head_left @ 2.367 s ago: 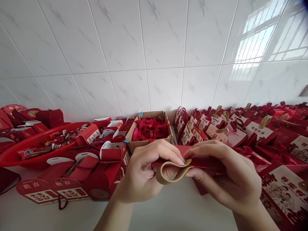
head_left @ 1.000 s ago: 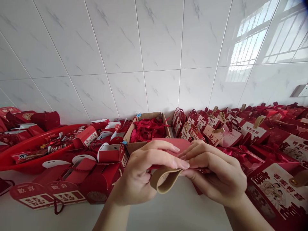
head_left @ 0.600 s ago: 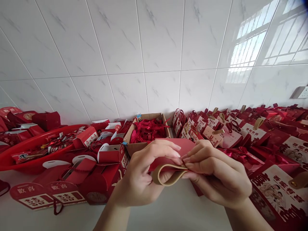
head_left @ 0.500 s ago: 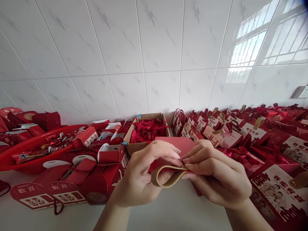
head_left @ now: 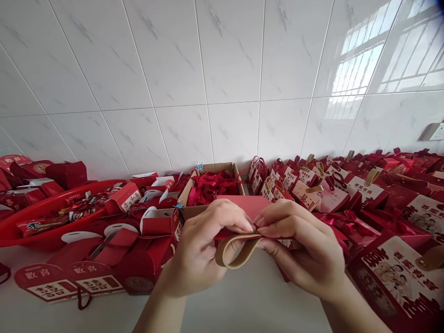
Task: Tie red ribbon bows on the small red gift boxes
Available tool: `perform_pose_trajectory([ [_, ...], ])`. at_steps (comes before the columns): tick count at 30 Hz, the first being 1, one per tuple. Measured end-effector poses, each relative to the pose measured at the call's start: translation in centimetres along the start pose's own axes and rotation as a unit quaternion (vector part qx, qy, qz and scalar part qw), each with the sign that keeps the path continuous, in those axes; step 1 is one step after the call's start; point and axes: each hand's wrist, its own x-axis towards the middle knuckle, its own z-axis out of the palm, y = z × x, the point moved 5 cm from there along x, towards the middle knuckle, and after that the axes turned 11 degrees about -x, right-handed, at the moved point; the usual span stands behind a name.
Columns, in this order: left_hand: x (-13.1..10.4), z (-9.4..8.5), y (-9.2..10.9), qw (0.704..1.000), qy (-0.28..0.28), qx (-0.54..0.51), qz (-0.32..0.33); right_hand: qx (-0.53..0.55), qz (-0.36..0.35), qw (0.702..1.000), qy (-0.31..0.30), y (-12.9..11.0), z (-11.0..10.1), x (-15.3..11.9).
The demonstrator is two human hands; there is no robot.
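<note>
A red gift box (head_left: 244, 204) is held up in front of me, mostly hidden behind my fingers. From its near side a tan strap handle (head_left: 224, 255) sticks out towards me in a loop. My left hand (head_left: 203, 243) is closed at the box's top edge, its fingers curled over beside the loop. Thumb and fingers of my right hand (head_left: 307, 243) pinch the box edge where the strap's ends meet it. The fingertips of both hands nearly touch there. What exactly lies under the fingertips is hidden.
A cardboard box (head_left: 197, 212) of dark red ribbons (head_left: 217, 187) stands behind my hands. Left are red gift boxes (head_left: 140, 259) and a red basin (head_left: 14, 233) of small packets. Rows of strapped gift boxes (head_left: 398, 277) fill the right, before a tiled wall (head_left: 232, 55).
Both hands have shifted slightly left together with the gift box. The strap loop now shows a wider opening, and my right fingers sit closer to my left fingertips.
</note>
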Motion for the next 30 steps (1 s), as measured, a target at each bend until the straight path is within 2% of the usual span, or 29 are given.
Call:
perform_pose_trajectory([
  [5, -0.2, 0.2, 0.0, 1.000, 0.024, 0.003, -0.002, 0.002, -0.044, 0.998, 0.043, -0.5, 0.0, 0.0],
  [8, -0.1, 0.3, -0.1, 0.999, 0.040, 0.000, -0.021, 0.006, -0.036, 0.999, 0.036, -0.5, 0.0, 0.0],
  [15, 0.2, 0.1, -1.2, 0.990, 0.048, 0.003, -0.129, -0.001, 0.070, 0.998, -0.002, 1.0, 0.9, -0.5],
  [18, 0.0, -0.9, -1.3, 0.986, 0.019, 0.008, -0.167, 0.020, 0.118, 0.993, -0.022, 0.9, 2.2, -0.9],
  [21, -0.6, -2.1, -1.1, 0.978, -0.062, 0.001, -0.199, 0.029, 0.169, 0.982, -0.075, -0.4, 3.9, -1.4],
  [24, -1.2, -3.2, -0.7, 0.967, -0.127, 0.001, -0.223, 0.002, 0.162, 0.976, -0.148, -2.1, 4.9, -1.7],
  [27, -1.5, -3.9, -0.3, 0.961, -0.139, 0.016, -0.238, -0.045, 0.142, 0.959, -0.240, -2.9, 5.3, -1.9],
  [30, -1.4, -4.3, 0.0, 0.968, -0.136, 0.025, -0.208, -0.103, 0.147, 0.932, -0.315, -2.8, 5.4, -2.3],
])
